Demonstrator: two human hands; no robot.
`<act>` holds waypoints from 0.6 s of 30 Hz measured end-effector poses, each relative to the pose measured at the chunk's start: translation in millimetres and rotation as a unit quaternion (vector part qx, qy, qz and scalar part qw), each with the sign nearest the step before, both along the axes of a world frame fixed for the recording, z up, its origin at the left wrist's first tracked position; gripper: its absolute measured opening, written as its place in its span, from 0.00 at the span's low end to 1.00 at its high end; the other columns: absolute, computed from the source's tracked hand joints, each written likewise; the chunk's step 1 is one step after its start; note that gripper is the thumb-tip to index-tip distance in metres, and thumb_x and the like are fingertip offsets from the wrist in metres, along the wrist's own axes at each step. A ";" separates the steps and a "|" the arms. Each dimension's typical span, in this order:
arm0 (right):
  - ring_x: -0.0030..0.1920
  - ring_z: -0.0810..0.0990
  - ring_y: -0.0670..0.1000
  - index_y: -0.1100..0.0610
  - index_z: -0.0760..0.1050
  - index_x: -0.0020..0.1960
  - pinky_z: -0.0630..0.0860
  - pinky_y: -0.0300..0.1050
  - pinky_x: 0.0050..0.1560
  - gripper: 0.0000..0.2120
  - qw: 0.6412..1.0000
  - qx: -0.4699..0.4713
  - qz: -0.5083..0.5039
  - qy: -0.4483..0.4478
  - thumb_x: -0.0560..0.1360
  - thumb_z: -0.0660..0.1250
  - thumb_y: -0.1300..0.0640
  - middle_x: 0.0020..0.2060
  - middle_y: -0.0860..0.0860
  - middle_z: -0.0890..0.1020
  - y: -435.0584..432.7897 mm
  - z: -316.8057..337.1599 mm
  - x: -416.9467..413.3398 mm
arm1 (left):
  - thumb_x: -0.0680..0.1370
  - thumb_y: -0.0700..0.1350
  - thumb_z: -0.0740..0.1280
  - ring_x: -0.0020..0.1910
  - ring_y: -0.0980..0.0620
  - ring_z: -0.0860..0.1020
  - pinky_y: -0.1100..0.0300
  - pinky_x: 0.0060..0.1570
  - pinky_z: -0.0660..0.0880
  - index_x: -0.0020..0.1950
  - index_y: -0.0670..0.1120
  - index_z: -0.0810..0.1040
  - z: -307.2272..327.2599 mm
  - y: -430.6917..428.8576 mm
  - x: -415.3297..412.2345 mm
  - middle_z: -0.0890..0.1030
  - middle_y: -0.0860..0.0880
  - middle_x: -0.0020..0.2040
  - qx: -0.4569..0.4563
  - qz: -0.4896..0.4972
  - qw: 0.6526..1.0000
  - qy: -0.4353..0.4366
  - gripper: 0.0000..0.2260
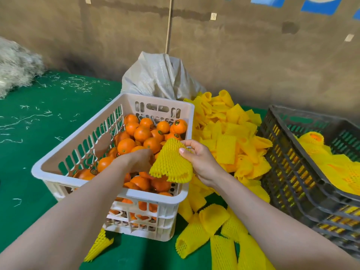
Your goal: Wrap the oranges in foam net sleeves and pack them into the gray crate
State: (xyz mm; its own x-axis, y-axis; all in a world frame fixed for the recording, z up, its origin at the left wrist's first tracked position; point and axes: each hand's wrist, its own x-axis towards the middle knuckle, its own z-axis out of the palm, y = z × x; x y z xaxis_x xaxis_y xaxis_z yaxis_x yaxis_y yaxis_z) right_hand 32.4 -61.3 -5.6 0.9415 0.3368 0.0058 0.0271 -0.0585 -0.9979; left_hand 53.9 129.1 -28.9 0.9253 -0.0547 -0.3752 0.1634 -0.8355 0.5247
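Observation:
A white slotted crate (pixel 64 152) holds several loose oranges (pixel 141 133). My left hand (pixel 138 160) reaches down into it among the fruit; what its fingers hold is hidden. My right hand (pixel 198 160) pinches a yellow foam net sleeve (pixel 171 163) over the crate's right side, the sleeve's mouth hanging toward me. The gray crate (pixel 288 164) stands at the right with several wrapped oranges (pixel 316 141) inside.
A heap of yellow foam sleeves (pixel 229 137) lies between the two crates and spills toward me (pixel 214 227). A gray woven sack (pixel 159 75) leans against the brown wall behind. Green matting (pixel 39 117) covers the surface, with shredded filler (pixel 15 65) at far left.

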 end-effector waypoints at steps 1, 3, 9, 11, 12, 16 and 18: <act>0.58 0.76 0.60 0.54 0.73 0.50 0.76 0.54 0.56 0.07 1.000 0.004 -0.002 0.005 0.79 0.61 0.65 0.58 0.63 0.76 -3.6 1.4 0.1 | 0.76 0.40 0.68 0.52 0.47 0.76 0.55 0.47 0.76 0.63 0.44 0.69 0.3 1.0 1.9 0.74 0.47 0.58 -0.068 0.027 0.997 -0.015 0.16; 0.53 0.78 0.57 0.54 0.73 0.49 0.77 0.50 0.52 0.08 1.000 0.014 0.002 0.004 0.78 0.61 0.65 0.54 0.61 0.77 -13.7 5.1 0.1 | 0.74 0.34 0.70 0.52 0.45 0.78 0.55 0.43 0.79 0.63 0.47 0.69 10.4 -0.1 -1.9 0.72 0.45 0.61 -0.289 0.088 0.953 -0.029 0.21; 0.33 0.79 0.44 0.55 0.74 0.48 0.76 0.37 0.35 0.09 0.996 0.078 0.042 0.007 0.78 0.59 0.67 0.34 0.49 0.81 -49.8 27.5 -12.3 | 0.67 0.28 0.70 0.56 0.40 0.79 0.50 0.49 0.80 0.64 0.46 0.71 51.5 -32.2 -24.5 0.74 0.38 0.65 -0.629 0.018 0.775 -0.062 0.28; 0.34 0.79 0.46 0.56 0.75 0.46 0.76 0.38 0.36 0.05 0.992 0.111 0.061 0.029 0.76 0.62 0.63 0.35 0.50 0.81 -60.2 35.6 -20.8 | 0.67 0.27 0.69 0.56 0.40 0.79 0.50 0.51 0.80 0.66 0.46 0.70 62.0 -47.9 -32.5 0.77 0.38 0.62 -0.657 0.010 0.753 -0.049 0.30; 0.36 0.80 0.47 0.56 0.76 0.47 0.77 0.38 0.38 0.04 0.988 0.128 0.071 0.042 0.73 0.64 0.60 0.36 0.51 0.81 -64.8 39.8 -25.9 | 0.67 0.28 0.68 0.52 0.42 0.81 0.52 0.49 0.81 0.66 0.46 0.70 66.6 -57.5 -36.9 0.79 0.39 0.57 -0.669 0.016 0.742 -0.038 0.30; 0.37 0.82 0.49 0.60 0.74 0.49 0.79 0.41 0.39 0.12 0.977 0.168 0.111 0.068 0.66 0.66 0.59 0.38 0.52 0.83 -83.2 48.4 -43.2 | 0.67 0.30 0.63 0.39 0.47 0.79 0.51 0.49 0.74 0.72 0.39 0.64 75.8 -98.1 -50.9 0.78 0.41 0.46 -0.721 0.040 0.691 0.015 0.32; 0.36 0.82 0.48 0.60 0.74 0.49 0.79 0.40 0.38 0.11 0.978 0.166 0.106 0.068 0.66 0.66 0.61 0.37 0.52 0.83 -93.8 49.0 -47.1 | 0.68 0.34 0.61 0.45 0.43 0.76 0.48 0.52 0.71 0.72 0.38 0.64 78.1 -115.6 -55.9 0.76 0.38 0.51 -0.731 0.051 0.680 0.029 0.31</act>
